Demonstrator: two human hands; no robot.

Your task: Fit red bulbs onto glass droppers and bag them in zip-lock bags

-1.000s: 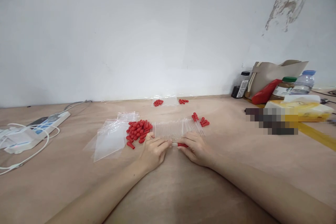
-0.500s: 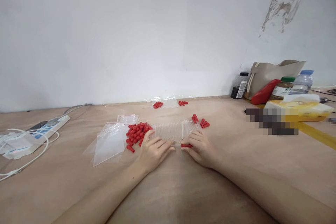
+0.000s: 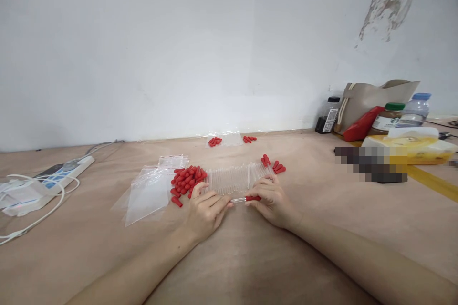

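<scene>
Between my two hands lies a thin glass dropper tube [image 3: 238,200], its right end at a red rubber bulb [image 3: 253,198]. My left hand [image 3: 208,210] pinches the tube near its left end. With thumb and fingers, my right hand [image 3: 274,201] grips the bulb; how deep the tube sits in it I cannot tell. Just beyond the hands, several clear glass tubes [image 3: 227,179] lie side by side in a row. A heap of red rubber bulbs [image 3: 186,180] is left of that row, and a few assembled droppers [image 3: 265,160] with red bulbs are at its right end.
Clear zip bags [image 3: 148,196] lie left of the heap. A bag with red-bulbed droppers [image 3: 215,142] is by the wall. Far left is a power strip [image 3: 53,186] with white cables. Bottles, a jar [image 3: 388,118] and a yellow tissue pack [image 3: 408,149] stand at the right.
My left hand has shifted slightly left and down, so a longer stretch of the glass tube shows between the hands. The right hand still grips the bulb, a touch further left.
</scene>
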